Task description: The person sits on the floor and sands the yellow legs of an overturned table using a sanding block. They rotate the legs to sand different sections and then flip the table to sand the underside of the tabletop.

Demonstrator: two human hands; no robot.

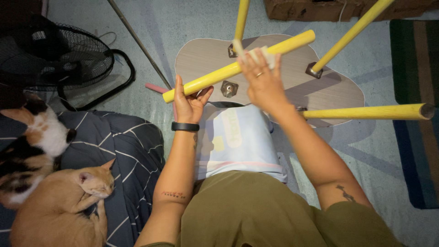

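A yellow wooden leg [219, 73] lies across the view, loose from the table. My left hand [188, 103] grips it near its lower left end. My right hand [261, 80] presses a small white cloth [260, 56] onto the leg's middle. Below lies an upturned wood-grain tabletop [340, 93] with a bare metal mounting plate [228, 88]. Three more yellow legs stand fixed in it, one at the top centre [241, 18], one at the top right [350, 34], one pointing right [366, 111].
A black floor fan [68, 59] stands at the upper left. Two cats, a calico [32, 142] and an orange one [68, 201], lie on a dark striped blanket [123, 142]. A thin rod [137, 41] and a pink stick [156, 88] lie on the floor.
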